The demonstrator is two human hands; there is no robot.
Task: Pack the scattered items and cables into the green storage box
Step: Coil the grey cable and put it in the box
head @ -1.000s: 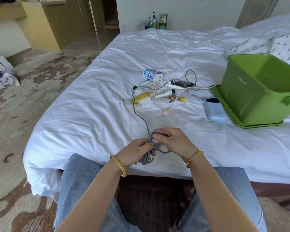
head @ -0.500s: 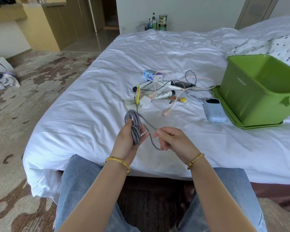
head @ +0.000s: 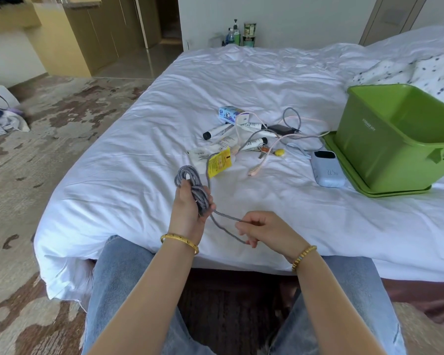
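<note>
My left hand grips a coil of grey braided cable above the near part of the bed. A loose strand runs from the coil to my right hand, which pinches it. The cable's free length carries a yellow tag and leads back into the pile of items: tubes, a pink cable, a black adapter, a small blue box. A pale blue power bank lies beside the green storage box, which stands open on its green lid at the right.
The white bed sheet spreads under everything. A spotted pillow lies behind the box. Bottles stand on the floor past the bed's far edge. My knees in jeans are at the bed's near edge.
My hands have parted: the left lifted the coil up and left, the right drew a strand out to the right. The yellow tag has been pulled nearer.
</note>
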